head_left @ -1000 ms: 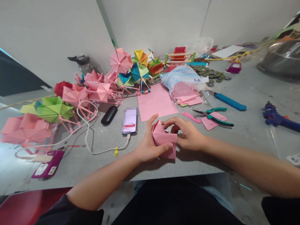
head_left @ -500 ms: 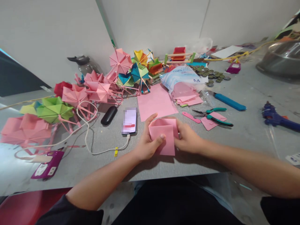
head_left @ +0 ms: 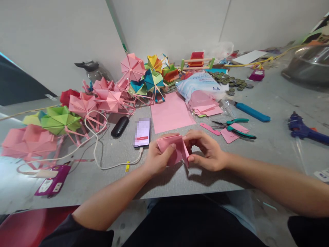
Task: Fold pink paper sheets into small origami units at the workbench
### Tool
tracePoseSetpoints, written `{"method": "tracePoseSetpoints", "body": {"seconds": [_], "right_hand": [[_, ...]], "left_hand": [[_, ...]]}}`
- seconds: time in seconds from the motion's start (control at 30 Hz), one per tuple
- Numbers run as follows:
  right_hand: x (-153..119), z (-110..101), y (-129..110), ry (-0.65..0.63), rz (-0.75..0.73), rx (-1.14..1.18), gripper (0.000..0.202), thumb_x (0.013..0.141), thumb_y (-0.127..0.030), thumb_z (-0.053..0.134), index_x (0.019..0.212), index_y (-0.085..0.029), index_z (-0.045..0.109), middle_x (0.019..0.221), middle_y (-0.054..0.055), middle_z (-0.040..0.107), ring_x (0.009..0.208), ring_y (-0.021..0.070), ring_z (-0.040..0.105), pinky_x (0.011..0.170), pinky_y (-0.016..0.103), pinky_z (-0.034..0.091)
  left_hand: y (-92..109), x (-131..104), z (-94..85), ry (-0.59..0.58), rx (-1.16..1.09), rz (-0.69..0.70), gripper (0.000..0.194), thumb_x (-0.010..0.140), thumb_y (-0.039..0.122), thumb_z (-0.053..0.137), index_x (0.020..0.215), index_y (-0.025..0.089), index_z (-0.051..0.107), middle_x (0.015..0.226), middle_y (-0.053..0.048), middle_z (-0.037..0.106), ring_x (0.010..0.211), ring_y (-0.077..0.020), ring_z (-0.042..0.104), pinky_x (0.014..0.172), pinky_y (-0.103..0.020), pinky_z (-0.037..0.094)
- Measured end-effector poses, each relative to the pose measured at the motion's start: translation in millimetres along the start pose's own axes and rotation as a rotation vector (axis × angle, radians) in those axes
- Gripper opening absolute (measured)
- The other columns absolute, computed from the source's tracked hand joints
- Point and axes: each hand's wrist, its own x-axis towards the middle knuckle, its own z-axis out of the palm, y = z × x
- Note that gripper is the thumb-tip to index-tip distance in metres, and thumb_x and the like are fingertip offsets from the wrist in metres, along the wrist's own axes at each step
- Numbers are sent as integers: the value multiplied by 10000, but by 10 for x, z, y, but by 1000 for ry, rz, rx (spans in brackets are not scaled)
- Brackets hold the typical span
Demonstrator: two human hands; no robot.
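- Location: the folded pink paper (head_left: 176,153) is between the two hands, over the near part of the tabletop (head_left: 277,147), on the person's side of the flat pink sheet (head_left: 171,113) and to the right of the phone (head_left: 143,132). Whether its lower edge touches the tabletop cannot be told.
- Left hand (head_left: 159,157): closed around the left part of the paper, thumb flat on the near face, fingers mostly hidden behind.
- Right hand (head_left: 207,153): half curled, thumb and forefinger apart, at the right-hand flap (head_left: 185,154). Whether it pinches the flap or merely rests against it is not clear.
- Handling, in this inspector's judgement: the left thumb should hold the near panel steady without denting it; the right fingertips should guide the flap by its edge, with light, even pressure.
- Further judgement: edges are best matched before any crease is pressed; a skewed flap would likely leave a crooked line.
- Direction: the broad panel faces the person, its top edge running left to right; the flap juts toward the person, nearly edge-on.
- Long axis: the flap's runs top to bottom, leaning slightly right at its lower end. The whole piece's cannot be determined, the left hand covering one end.
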Motion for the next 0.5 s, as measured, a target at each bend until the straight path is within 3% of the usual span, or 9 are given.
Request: {"method": "tracePoseSetpoints", "body": {"seconds": [0.13, 0.3, 0.37, 0.5], "right_hand": [[73, -126, -4, -78, -145, -234, 379, 1070, -201, 638, 1430, -317, 620, 1078, 48, 652, 868, 174, 659, 755, 313, 590], [103, -265, 16, -156, -207, -446, 294, 1002, -84, 606, 1226, -259, 680, 1066, 55, 677, 902, 183, 673, 776, 305, 581], [101, -286, 35, -154, -204, -481, 273, 989, -64, 603, 1166, -260, 672, 1052, 49, 684, 883, 179, 675, 764, 297, 577], [112, -298, 63, -141, -222, -537, 275, 993, -53, 577, 1151, -264, 658, 1020, 43, 680, 852, 174, 674, 732, 288, 572]], "left_hand": [[29, -8, 12, -51, -59, 24, 283, 1009, 442, 763, 1216, 257, 818, 1219, -120, 830, 1078, -315, 812, 958, -519, 692], [109, 15, 46, -129, -11, -1, 315, 988, 446, 776, 1197, 213, 802, 1239, -132, 818, 1123, -288, 781, 999, -438, 641], [126, 29, 62, -83, 58, -14, 310, 980, 445, 776, 1168, 199, 790, 1149, -117, 826, 1021, -256, 773, 918, -394, 630], [115, 67, 47, 148, 255, -2, 203, 929, 388, 806, 929, 196, 741, 852, -34, 748, 766, -178, 647, 704, -308, 526]]}}
